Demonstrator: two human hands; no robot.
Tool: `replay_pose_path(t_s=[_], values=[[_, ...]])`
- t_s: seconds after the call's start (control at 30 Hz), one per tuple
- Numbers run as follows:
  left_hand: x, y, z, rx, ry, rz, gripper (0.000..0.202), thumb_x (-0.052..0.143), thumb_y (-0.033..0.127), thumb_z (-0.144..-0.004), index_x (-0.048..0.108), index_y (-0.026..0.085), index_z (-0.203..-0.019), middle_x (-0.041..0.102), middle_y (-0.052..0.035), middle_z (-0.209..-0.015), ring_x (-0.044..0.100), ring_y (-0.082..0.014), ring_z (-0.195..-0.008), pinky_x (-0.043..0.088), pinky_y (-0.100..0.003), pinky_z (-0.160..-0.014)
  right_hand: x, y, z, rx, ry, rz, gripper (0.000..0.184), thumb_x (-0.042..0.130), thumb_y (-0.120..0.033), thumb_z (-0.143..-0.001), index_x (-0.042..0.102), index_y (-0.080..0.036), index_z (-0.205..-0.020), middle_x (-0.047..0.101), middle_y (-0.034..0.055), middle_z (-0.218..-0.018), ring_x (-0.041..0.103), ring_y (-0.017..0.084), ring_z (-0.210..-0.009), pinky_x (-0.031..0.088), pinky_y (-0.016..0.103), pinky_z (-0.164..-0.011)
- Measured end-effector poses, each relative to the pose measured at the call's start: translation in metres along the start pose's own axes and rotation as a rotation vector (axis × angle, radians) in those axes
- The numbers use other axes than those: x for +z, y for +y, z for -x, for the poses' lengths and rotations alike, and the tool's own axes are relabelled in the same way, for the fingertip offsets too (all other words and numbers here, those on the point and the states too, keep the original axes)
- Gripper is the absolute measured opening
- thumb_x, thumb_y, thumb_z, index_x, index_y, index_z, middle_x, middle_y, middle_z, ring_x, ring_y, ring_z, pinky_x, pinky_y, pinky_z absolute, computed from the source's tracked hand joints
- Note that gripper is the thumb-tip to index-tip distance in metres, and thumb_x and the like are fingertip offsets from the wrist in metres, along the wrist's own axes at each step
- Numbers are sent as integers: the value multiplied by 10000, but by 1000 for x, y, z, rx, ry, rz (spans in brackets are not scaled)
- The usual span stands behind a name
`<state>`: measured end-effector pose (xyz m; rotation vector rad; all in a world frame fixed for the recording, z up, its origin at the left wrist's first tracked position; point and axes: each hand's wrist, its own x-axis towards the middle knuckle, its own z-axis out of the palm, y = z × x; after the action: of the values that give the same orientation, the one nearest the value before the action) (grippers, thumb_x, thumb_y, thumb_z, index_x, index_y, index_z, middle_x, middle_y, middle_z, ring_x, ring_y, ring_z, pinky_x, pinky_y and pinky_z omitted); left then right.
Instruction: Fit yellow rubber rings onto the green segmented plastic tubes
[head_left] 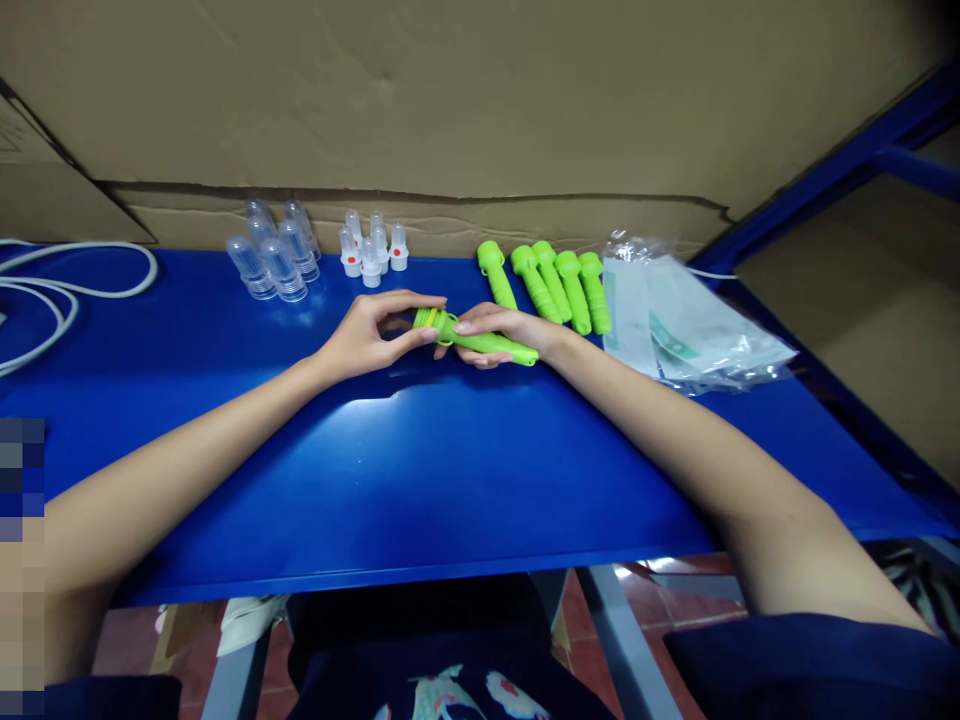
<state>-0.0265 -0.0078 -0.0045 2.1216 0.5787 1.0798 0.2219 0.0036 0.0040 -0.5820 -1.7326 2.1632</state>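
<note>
blue table [420, 480], clear vials [274, 255] at 11 o'clock, little white caps [371, 250] at 12, green tubes [559, 285] at 1, plastic bags [690, 330] at 2, white cable [154, 270] way over at 10

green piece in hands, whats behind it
Behind the held green piece, a row of green pieces lies by the cardboard wall. The right hand hides its middle; the left hand grips its end.
</note>
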Motion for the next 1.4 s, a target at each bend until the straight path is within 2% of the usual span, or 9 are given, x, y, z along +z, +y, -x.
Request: replay_pose_path(t_s=[0.1,0.27,0.9,1.0,1.07,1.1,1.2,1.3,1.4], values=[[-1,1,0,46,44,18,454,719,457,-943,713,177,-1300,748,-141,-1277,751,-226,-1121,637,-318,-944,-2,1,1,-7,-3,-15,393,672,-414,-957,691,-33,-1053,631,-10,-596,426,48,-356,370,194,-386],[-1,0,-2,123,72,-42,338,726,412,-942,749,162,-1169,764,-125,-1165,740,-202,-1084,629,-296,-914,-4,1,1,-1,-10,-18,409,679,-420,-953,691,-28,-1068,636,-8,-603,426,46,-353,367,193,-383],[0,2,0,52,3,-132,404,737,476,-918,761,171,-1182,791,-116,-1150,753,-219,-1033,597,-334,-945,6,-2,2,-3,24,74,392,697,-452,-936,682,-60,-958,635,-8,-601,435,51,-362,359,209,-381],[-1,-3,-2,43,39,-130,475,706,488,-945,702,201,-1323,737,-132,-1305,719,-253,-1178,593,-371,-996,12,2,-3,-79,150,122,403,691,-501,-935,647,-100,-934,637,-10,-604,430,53,-373,350,210,-384],[-1,-7,-3,69,147,-158,566,711,507,-939,623,242,-1431,645,-135,-1451,671,-278,-1281,593,-395,-1015,21,7,-9,-193,369,183,405,675,-533,-954,601,-136,-970,667,-1,-661,463,55,-413,373,202,-416],[0,-8,-3,82,209,-180,594,717,514,-933,597,258,-1456,611,-132,-1490,657,-284,-1302,595,-403,-1016,27,10,-12,-251,459,223,434,675,-550,-958,574,-148,-1088,679,-7,-694,501,66,-443,402,199,-444],[3,-9,-2,97,302,-228,508,702,503,-947,651,249,-1384,664,-115,-1401,681,-273,-1250,618,-409,-989,47,18,-20,-351,559,319,825,716,-586,-929,252,-238,-1516,690,-36,-819,592,104,-518,483,221,-510],[9,-4,-1,101,284,-183,423,696,481,-955,714,218,-1286,731,-98,-1286,719,-248,-1176,641,-396,-970,63,21,-22,-339,626,394,851,654,-579,-979,125,-274,-1571,670,1,-913,647,126,-611,534,251,-585],[14,-1,0,71,299,-88,431,714,488,-942,725,204,-1267,738,-107,-1302,739,-239,-1156,647,-393,-985,70,24,-21,-367,671,467,792,618,-588,-996,145,-257,-1540,645,-8,-871,653,147,-638,540,271,-609]])
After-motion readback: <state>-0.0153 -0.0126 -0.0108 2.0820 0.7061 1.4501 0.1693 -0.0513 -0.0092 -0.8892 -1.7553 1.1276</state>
